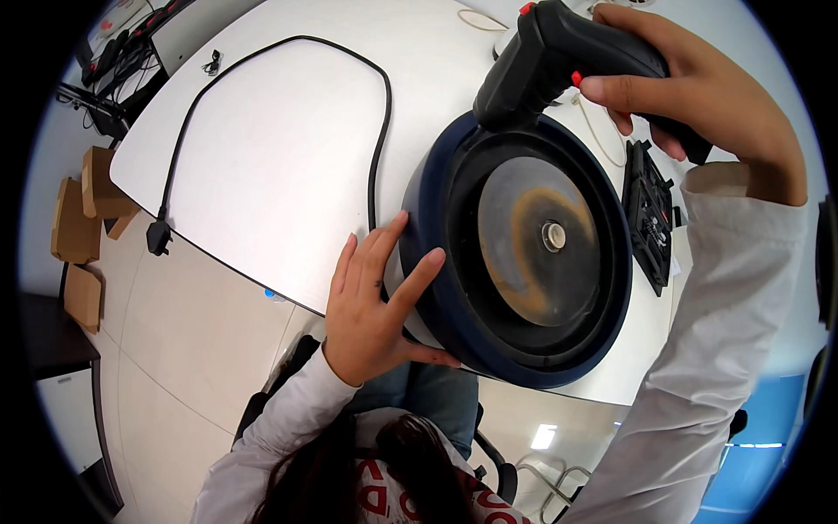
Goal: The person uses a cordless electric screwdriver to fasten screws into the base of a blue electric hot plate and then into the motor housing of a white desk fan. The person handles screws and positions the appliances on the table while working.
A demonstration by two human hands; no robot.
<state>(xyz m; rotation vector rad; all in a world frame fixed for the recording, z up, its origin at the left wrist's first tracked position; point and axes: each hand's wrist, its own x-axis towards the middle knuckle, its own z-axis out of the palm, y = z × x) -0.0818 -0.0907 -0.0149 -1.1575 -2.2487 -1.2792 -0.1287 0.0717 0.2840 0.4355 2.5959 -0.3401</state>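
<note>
A round electric cooker base [615, 236] with a dark blue rim stands on the white table, tilted toward me. Inside it lies a grey heating plate [502, 249], stained brown in a curved patch, with a small metal button [553, 236] at its centre. My left hand [371, 301] rests against the base's left side, fingers spread along the wall and rim. Wrapped round the grip of a black cordless screwdriver [559, 52] with red buttons is my right hand [698, 87], its thumb beside the red trigger. The screwdriver's nose sits over the far rim; its tip is hidden.
A black power cord [388, 113] loops over the white table [288, 166], its plug [158, 237] hanging at the left edge. An opened black tool case [649, 214] lies to the right. Cardboard boxes [77, 218] stand at the far left. A thin pale cable [602, 140] runs behind the base.
</note>
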